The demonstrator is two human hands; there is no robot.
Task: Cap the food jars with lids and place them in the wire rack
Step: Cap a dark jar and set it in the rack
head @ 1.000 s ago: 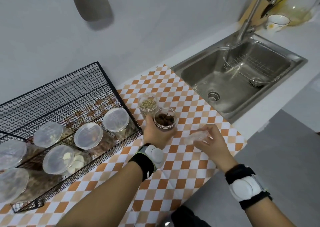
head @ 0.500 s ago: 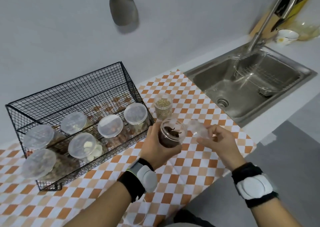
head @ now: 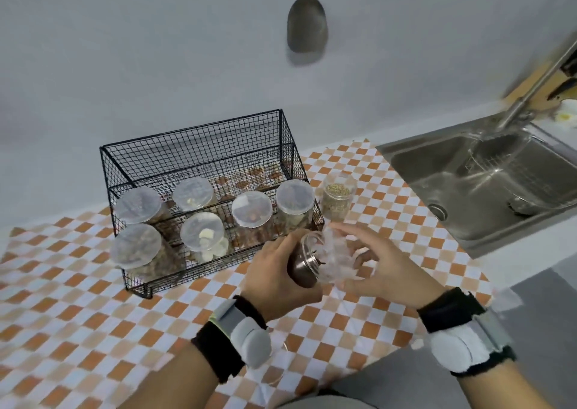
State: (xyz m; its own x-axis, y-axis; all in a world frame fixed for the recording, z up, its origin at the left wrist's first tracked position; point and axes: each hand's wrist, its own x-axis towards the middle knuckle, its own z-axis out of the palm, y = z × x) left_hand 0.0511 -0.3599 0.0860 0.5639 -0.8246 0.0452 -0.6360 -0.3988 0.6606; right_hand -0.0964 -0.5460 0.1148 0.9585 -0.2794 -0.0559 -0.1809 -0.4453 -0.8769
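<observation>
Head view: you are looking down at your two hands over the checked mat point(head: 359, 321), just in front of the wire rack point(head: 199, 159).
Step now: you are putting a lid on the dark jar. It looks about half done, since the lid is at the jar's mouth but I cannot tell if it is on.
Left hand point(head: 274, 271): your fingers are curled round the dark jar point(head: 304, 265). The jar is tipped, with its mouth toward your other hand.
Right hand point(head: 381, 265): your fingers are bent round the clear lid point(head: 335, 260) and hold it against the jar's mouth.
Where the jar is: up off the mat, between your hands, near the right front corner of the rack.
Next move: I think you need to line the lid up flat on the mouth, then press or turn it until it is tight. Keep the jar steady so nothing spills.
After that: set the jar in the rack, where six jars with lids sit.
Seed jar point(head: 336, 197): it stands with no lid, just beside the right end of the rack. It waits its turn.
</observation>
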